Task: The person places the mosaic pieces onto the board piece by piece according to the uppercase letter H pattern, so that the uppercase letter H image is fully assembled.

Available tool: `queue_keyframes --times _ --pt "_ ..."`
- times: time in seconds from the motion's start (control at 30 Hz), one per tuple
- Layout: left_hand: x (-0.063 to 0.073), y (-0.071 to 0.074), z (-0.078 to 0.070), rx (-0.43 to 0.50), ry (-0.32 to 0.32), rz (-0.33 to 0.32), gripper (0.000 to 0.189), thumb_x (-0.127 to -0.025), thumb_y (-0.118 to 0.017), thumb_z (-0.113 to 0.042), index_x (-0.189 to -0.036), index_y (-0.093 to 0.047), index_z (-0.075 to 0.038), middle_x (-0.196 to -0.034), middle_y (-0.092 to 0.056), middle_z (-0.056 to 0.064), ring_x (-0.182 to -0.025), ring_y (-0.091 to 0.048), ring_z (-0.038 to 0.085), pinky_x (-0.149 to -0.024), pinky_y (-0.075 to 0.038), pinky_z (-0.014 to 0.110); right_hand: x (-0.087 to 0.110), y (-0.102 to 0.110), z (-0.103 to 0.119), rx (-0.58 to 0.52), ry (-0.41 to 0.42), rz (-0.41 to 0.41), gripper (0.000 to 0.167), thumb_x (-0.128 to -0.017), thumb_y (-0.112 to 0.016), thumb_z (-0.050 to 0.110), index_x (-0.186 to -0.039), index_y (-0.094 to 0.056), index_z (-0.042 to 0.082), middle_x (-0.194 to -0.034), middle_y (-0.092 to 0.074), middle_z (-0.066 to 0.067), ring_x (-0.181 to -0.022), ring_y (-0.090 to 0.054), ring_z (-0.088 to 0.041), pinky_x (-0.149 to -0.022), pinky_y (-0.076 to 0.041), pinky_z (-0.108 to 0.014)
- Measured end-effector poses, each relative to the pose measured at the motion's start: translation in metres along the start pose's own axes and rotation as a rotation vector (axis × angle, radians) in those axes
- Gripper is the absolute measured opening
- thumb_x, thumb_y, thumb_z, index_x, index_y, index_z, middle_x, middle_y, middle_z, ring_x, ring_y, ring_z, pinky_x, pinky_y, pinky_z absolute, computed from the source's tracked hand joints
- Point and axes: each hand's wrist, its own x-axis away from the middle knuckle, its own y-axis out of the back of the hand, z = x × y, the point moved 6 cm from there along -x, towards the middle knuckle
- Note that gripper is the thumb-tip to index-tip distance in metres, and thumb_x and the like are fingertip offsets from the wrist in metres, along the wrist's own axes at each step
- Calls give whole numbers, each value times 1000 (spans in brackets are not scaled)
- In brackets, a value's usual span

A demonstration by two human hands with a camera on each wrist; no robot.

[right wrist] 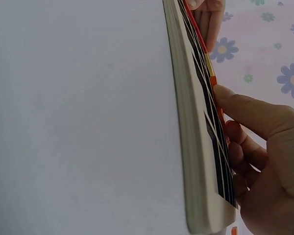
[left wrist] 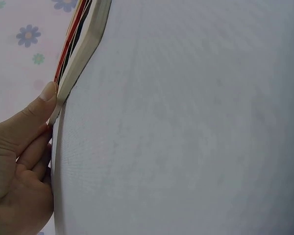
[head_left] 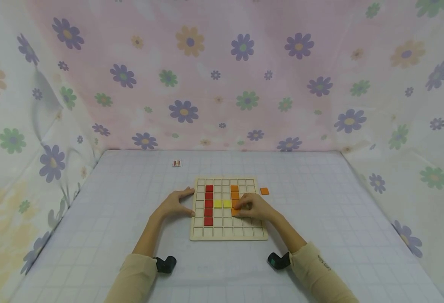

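A pale wooden grid board (head_left: pixel 229 236) lies flat on the table. A column of several red tiles (head_left: pixel 208 203) fills part of its left side, and two yellow tiles (head_left: pixel 222 203) run from there toward a column of orange tiles (head_left: pixel 234 189). My left hand (head_left: pixel 172 203) touches the board's left edge with thumb and fingers spread apart; in the left wrist view the thumb (left wrist: pixel 49 91) lies at the rim. Over the orange column, my right hand (head_left: pixel 255 206) pinches an orange tile (head_left: pixel 235 212) low in that column, its thumb and forefinger right at the grid, partly covering the tiles.
One loose orange tile (head_left: pixel 264 191) lies just off the board's right edge. Farther back on the left is a small printed card (head_left: pixel 177 163). The white table (head_left: pixel 313 176) is bordered by flowered cloth (head_left: pixel 222 84) behind and at the sides.
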Motion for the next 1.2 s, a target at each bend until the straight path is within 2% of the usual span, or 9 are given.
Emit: queue_keyframes --times 0.3,0.5,0.67,0.9,1.07,1.2 --pt "1 0 1 -7 -3 -3 87 -62 -87 -16 -137 -47 0 -146 -36 19 -139 -27 33 -114 -20 49 0 1 5 26 -32 18 21 -78 -77 18 -93 -73 6 -89 -67 -4 -82 -57 -19 -72 -49 -27" --pt "1 0 3 1 1 -6 87 -62 -87 -15 -137 -47 0 -146 -36 19 -139 -27 33 -114 -20 49 -3 -3 3 92 20 -55 20 -74 -80 22 -85 -72 8 -80 -67 1 -75 -57 -13 -66 -49 -24" --pt "1 0 3 5 1 -9 87 -61 -87 -15 -137 -47 0 -146 -36 19 -139 -27 33 -114 -20 48 -3 -4 4 126 -17 -80 20 -74 -80 23 -83 -70 8 -79 -65 2 -71 -54 -9 -62 -46 -21" --pt "1 -1 2 0 1 -6 87 -62 -87 -16 -137 -46 0 -146 -36 19 -139 -26 33 -114 -20 48 -3 -4 7 78 -39 -43 15 -76 -78 16 -87 -73 6 -82 -65 0 -76 -55 -11 -68 -49 -23" --pt "0 -1 2 -3 5 -3 87 -62 -87 -16 -138 -46 -1 -147 -36 18 -139 -26 33 -114 -19 48 -1 -2 4 75 -87 -13 22 -78 -77 19 -96 -73 7 -90 -68 0 -83 -56 -12 -74 -50 -24" --pt "0 0 2 -10 11 -3 87 -62 -87 -16 -138 -46 -1 -147 -35 18 -139 -26 32 -115 -19 47 3 6 2 44 -130 -33 22 -82 -73 18 -100 -71 5 -97 -69 -4 -86 -58 -13 -74 -51 -24"
